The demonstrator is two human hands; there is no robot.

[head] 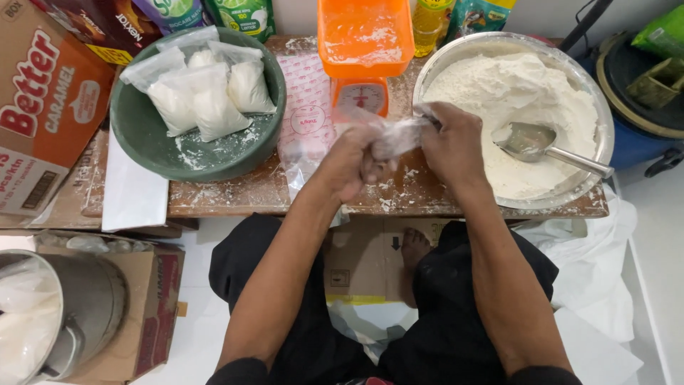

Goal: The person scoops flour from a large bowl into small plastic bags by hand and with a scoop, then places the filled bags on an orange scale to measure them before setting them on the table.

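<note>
Where the two hands meet above the front edge of the low wooden table, a small clear plastic bag is stretched between them, crumpled and cloudy, dusted white, its film drawn out sideways from one fist to the other. It hangs just in front of the orange kitchen scale and beside the wide metal bowl of white flour.

The left hand is curled into a loose fist around the bag's lower end, knuckles turned toward the camera, fingers pressed together over the plastic. The right hand lies palm down with its back upward, thumb and fingers pinching the bag's other end near the rim of the flour bowl. Both forearms reach forward from the lap, the wrists close together.

A metal scoop lies in the flour, its handle pointing to the right over the rim. Left of the scale a stack of flat printed plastic bags rests on the table, and beyond that a round green bowl holds several filled, sealed bags of white powder. White dust is scattered over the tabletop. A brown cardboard box stands at the far left, and a metal pot sits on the floor below it.
</note>
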